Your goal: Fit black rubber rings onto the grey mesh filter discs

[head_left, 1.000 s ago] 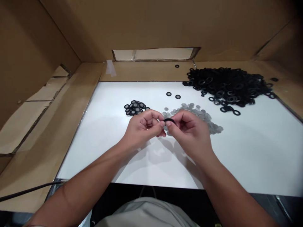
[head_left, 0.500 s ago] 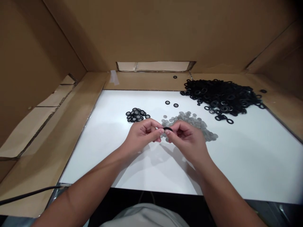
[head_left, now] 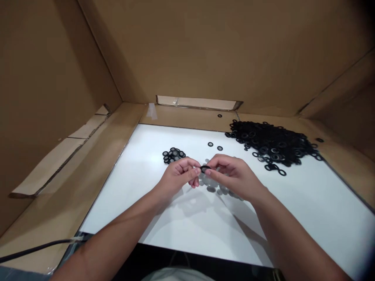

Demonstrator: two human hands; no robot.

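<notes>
Between my two hands is a black ring with a grey disc showing in its opening. My left hand pinches its left edge with thumb and finger. On the opposite edge, my right hand grips it the same way. Grey discs lie on the white board beneath and around my right hand, which partly hides them. A small cluster of black rings with grey centres sits just beyond my left hand. Two more such rings lie flat past the fingers.
A large heap of black rings covers the board's back right corner and the cardboard behind. One loose ring rests on the back cardboard ledge, another at the right. Cardboard walls surround the white board. A black cable runs at lower left.
The camera view has shifted, so the board and piles appear lower. The held ring is tipped so its grey centre now shows. My right hand lies flatter over the grey discs.
</notes>
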